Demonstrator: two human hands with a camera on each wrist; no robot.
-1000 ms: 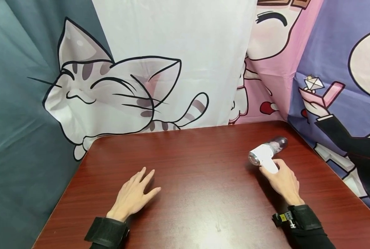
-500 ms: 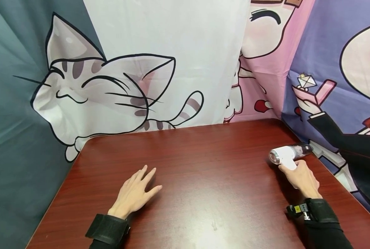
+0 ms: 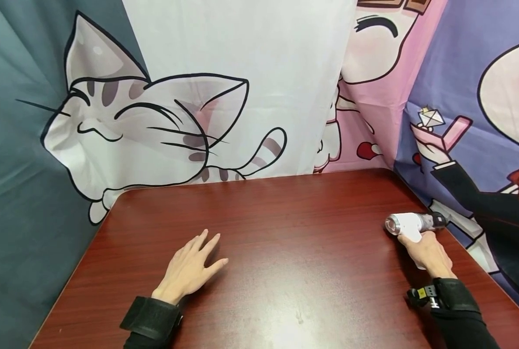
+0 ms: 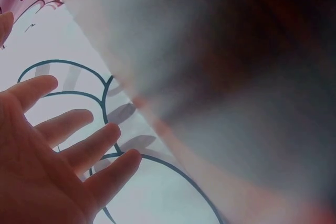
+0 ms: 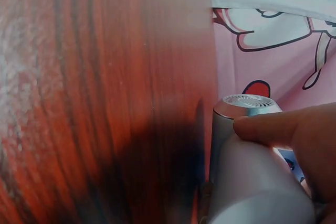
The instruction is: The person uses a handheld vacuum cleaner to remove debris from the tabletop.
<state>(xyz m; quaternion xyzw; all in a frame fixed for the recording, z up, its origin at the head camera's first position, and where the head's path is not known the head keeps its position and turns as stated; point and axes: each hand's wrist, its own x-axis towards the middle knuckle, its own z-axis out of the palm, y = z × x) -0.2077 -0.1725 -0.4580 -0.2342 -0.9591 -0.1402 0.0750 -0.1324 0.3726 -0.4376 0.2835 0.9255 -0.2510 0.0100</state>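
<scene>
A white handheld vacuum cleaner with a pistol-style handle is near the table's right edge. Its clear, dark-tipped front end points right, over that edge. My right hand grips the handle. In the right wrist view a finger lies against the vacuum's body, below its round silver vented end. My left hand is at the left of the table with fingers spread and nothing in it. The left wrist view shows its palm and loosely extended fingers. Whether it touches the tabletop I cannot tell.
The reddish-brown wooden table has its far edge against a white cloth with a cat drawing. Pink and blue printed cloths hang along the right. A teal cloth hangs at the left.
My right hand has carried the vacuum cleaner rightwards to the table's right edge, mostly in the first half second, and its nozzle has swung to point right. The left hand stays almost still.
</scene>
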